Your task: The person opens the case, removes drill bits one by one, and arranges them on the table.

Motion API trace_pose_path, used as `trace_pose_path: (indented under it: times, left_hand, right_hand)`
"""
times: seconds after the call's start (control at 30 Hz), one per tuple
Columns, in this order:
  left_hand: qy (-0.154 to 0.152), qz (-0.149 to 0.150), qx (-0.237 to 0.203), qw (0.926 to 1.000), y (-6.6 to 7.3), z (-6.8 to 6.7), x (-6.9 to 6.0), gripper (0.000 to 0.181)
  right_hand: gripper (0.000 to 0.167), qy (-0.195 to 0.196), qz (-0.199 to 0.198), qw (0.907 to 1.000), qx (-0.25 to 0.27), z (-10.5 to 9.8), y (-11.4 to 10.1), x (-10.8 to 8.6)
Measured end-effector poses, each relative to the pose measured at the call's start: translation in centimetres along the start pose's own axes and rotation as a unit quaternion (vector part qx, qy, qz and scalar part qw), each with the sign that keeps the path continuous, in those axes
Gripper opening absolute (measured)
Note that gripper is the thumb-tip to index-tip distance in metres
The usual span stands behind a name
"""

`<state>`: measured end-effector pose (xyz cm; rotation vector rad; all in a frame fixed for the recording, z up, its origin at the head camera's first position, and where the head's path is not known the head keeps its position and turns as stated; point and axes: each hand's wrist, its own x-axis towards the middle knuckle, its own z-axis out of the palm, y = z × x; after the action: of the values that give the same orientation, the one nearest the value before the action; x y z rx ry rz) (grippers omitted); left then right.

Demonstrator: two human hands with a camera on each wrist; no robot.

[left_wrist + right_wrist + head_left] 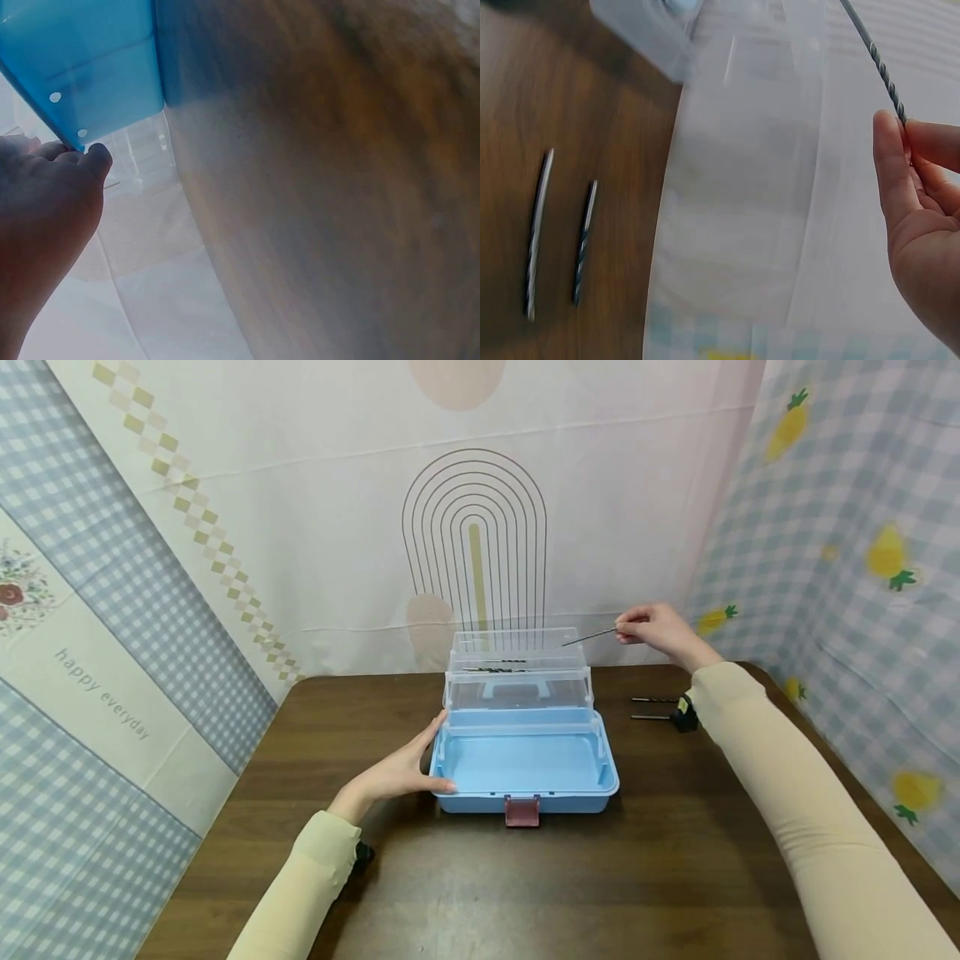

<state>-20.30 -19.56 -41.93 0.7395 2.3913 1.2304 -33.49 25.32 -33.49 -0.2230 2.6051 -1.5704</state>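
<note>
Dark metal, a slim spiral-fluted drill bit (883, 69) is pinched between the right hand's (660, 631) thumb and fingers. Well apart from it, the left hand (397, 768) spreads its thumb and fingers against a blue rectangular plastic toolbox (472, 805). Between the hands, clear plastic trays (570, 676) bear more bits (487, 670); two others (536, 232) lie below the right hand.

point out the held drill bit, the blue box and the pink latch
Held drill bit (883, 71): right wrist view, spiral part
Blue box (522, 764): head view, bare inside floor
Pink latch (522, 812): head view, front face
</note>
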Motion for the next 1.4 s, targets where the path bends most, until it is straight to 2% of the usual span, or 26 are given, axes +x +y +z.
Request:
trace_pose_path:
  times: [0.23, 0.63, 1.1, 1.27, 1.4]
  left_hand:
    - [0.006, 0.002, -0.009, 0.9999, 0.2, 0.1, -0.1, 0.115]
    - [0.003, -0.003, -0.008, 1.0, 0.1, 0.0, -0.1, 0.116]
    - [0.008, -0.003, -0.006, 0.9999, 0.3, 0.2, -0.2, 0.116]
    - [0.008, 0.0, -0.005, 1.0, 0.4, 0.2, -0.2, 0.116]
    - [0.005, 0.001, -0.007, 1.0, 0.3, 0.2, -0.1, 0.116]
  right_hand:
    - [0.039, 0.027, 0.01, 0.9996, -0.006, -3.1, 1.7, -1.4]
    - [0.042, 0.013, 0.039, 0.9992, -0.001, -5.7, 5.7, -4.1]
    - [0.04, -0.026, 0.054, 0.9977, -0.032, -5.2, 9.9, -6.2]
    - [0.038, -0.019, 0.047, 0.9983, -0.029, -5.2, 11.1, -7.0]
    - [0.039, -0.021, 0.048, 0.9986, -0.007, -5.2, 12.2, -7.7]
